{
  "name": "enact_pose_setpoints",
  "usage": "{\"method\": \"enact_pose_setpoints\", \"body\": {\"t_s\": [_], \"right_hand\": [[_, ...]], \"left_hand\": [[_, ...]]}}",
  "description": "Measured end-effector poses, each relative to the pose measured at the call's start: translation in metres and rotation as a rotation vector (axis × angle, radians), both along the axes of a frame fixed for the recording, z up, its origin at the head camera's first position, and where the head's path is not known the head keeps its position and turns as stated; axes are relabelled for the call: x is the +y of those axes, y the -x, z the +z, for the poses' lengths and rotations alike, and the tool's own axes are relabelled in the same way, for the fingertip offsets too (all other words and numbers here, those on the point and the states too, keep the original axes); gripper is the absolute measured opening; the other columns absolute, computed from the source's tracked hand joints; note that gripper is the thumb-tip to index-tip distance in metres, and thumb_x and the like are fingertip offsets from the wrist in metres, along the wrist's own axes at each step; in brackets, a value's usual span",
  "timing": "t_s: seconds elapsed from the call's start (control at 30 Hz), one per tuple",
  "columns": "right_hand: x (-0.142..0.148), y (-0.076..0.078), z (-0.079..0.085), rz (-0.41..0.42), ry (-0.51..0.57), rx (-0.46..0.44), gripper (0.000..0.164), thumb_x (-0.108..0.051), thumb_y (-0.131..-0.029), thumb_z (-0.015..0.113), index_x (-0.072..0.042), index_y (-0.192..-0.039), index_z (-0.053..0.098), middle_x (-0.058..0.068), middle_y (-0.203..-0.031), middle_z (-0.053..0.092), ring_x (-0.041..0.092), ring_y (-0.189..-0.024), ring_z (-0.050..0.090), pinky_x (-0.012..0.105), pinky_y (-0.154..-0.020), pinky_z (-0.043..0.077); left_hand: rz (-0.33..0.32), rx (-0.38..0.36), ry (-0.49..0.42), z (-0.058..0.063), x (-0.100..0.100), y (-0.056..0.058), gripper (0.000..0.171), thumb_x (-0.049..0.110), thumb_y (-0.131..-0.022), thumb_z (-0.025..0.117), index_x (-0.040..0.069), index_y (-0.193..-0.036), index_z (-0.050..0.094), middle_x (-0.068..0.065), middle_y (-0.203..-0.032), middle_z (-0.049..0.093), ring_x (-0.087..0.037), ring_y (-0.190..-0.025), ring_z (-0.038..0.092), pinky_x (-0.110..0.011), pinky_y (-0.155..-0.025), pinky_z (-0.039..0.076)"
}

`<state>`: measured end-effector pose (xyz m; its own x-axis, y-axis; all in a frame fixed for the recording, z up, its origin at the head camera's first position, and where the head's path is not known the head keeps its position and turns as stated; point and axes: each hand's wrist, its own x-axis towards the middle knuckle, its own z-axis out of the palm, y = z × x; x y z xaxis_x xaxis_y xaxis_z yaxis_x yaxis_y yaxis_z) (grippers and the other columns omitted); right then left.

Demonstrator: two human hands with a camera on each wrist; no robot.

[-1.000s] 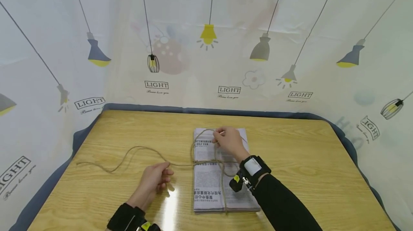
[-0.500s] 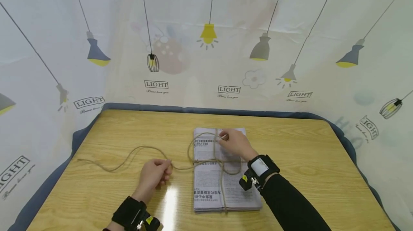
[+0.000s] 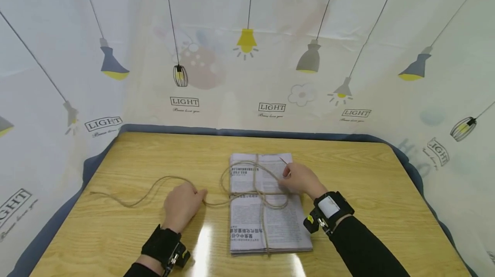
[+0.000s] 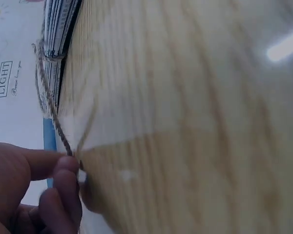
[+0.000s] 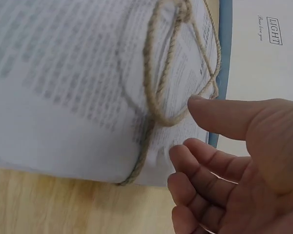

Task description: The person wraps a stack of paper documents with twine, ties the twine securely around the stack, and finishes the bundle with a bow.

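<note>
Two lines of rope (image 5: 147,63) cross on top of the papers (image 3: 284,234), which lie flat near the middle of the surface (image 3: 359,174); since they run over the edges in both directions, they seem set that way to bind the sheets together. The left grip (image 3: 181,206) pinches the rope between thumb and fingers just to the left of the papers, probably to steady that side, and past it the tail (image 3: 166,177) snakes loosely over the surface. The right grip (image 3: 303,178) looks released: thumb and fingers stand apart with nothing between them, the thumb tip right at the loop (image 3: 247,162), though I cannot tell whether it touches. That loop is slack and wide around the crossing, which perhaps leaves room for fingers to get at it

Around them, a black band (image 3: 160,242) sits on the left wrist and a second band (image 3: 334,210) on the right, below which a dark sleeve (image 3: 367,247) begins. A lamp-print curtain (image 3: 228,79) closes off the far side. The right grip hides part of the loop and the papers' right edge
</note>
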<state>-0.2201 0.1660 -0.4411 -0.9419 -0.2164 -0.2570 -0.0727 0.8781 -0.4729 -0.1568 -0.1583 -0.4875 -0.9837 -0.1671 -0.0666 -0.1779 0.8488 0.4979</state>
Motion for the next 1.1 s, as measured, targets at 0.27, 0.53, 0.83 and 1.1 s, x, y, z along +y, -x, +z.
{"method": "enact_pose_setpoints", "body": {"t_s": [0.27,0.53,0.83,1.1], "right_hand": [[0.004,-0.009,-0.007,-0.022,0.046,-0.031,0.023,-0.02,-0.081,0.072,-0.005,-0.095,0.062,0.006,-0.082,0.06,0.02,-0.068,0.054,0.031,-0.057,0.043],[0.003,-0.01,-0.009,-0.035,0.095,-0.006,0.013,-0.01,-0.083,0.065,-0.004,-0.093,0.065,0.006,-0.082,0.061,0.018,-0.07,0.055,0.03,-0.059,0.045],[0.003,-0.013,-0.008,-0.023,0.167,0.024,0.005,-0.011,-0.088,0.057,-0.006,-0.087,0.058,0.007,-0.078,0.057,0.019,-0.064,0.051,0.029,-0.053,0.039],[0.003,-0.011,-0.013,0.05,0.271,0.039,0.017,-0.011,-0.09,0.054,-0.003,-0.103,0.062,0.006,-0.079,0.055,0.017,-0.063,0.048,0.03,-0.056,0.04]], "left_hand": [[-0.01,-0.012,-0.08,-0.005,0.002,0.001,0.037,0.024,-0.081,0.059,0.018,-0.049,0.043,0.007,-0.046,0.033,-0.011,-0.042,0.03,-0.024,-0.041,0.02],[0.053,0.098,-0.316,-0.007,0.008,-0.002,0.012,0.025,-0.086,0.058,0.016,-0.077,0.059,-0.003,-0.07,0.061,-0.018,-0.055,0.049,-0.029,-0.049,0.035],[0.135,0.038,-1.081,0.017,0.022,0.005,0.046,0.015,-0.094,0.057,0.006,-0.135,0.037,-0.012,-0.096,0.067,-0.022,-0.085,0.061,-0.036,-0.081,0.046],[0.157,0.024,-1.176,0.044,0.013,0.022,0.041,0.036,-0.104,0.037,0.005,-0.13,0.034,-0.001,-0.095,0.055,-0.013,-0.082,0.059,-0.03,-0.081,0.048]]}}
